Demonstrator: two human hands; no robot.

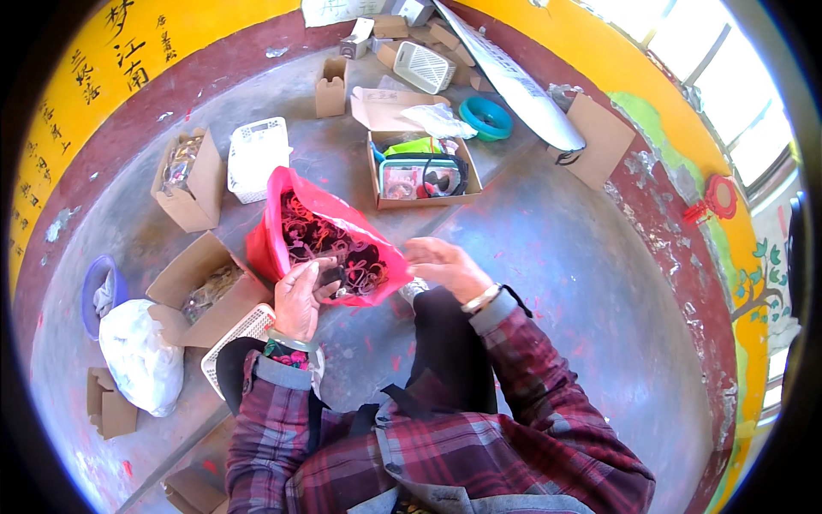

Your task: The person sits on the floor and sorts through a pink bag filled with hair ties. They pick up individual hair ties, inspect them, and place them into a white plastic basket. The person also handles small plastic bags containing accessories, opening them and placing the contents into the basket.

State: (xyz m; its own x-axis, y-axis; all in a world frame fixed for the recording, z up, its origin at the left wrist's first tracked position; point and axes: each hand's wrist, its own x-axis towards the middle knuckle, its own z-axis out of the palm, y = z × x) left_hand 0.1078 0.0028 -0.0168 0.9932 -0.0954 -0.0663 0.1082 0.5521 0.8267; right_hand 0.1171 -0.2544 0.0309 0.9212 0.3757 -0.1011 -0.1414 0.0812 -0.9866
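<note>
A red plastic bag (338, 214) gapes in front of me, full of tangled thin loops (300, 231) in dark and reddish colours, whose kind I cannot tell. My left hand (298, 298) is at the bag's near left edge, thumb and fingers closed together. A small dark thing shows by its fingertips, too small to name. On the other side, my right hand (449, 270) has its fingers closed at the bag's right rim. Part of that grip is hidden behind the fingers.
Open cardboard boxes (205, 295) with contents, a white basket (259, 158) and a stuffed white bag (141, 355) lie left. Ahead sits a box (428, 203) holding a clear case and headphones; beyond are a teal basin (485, 117) and a leaning white board (514, 77).
</note>
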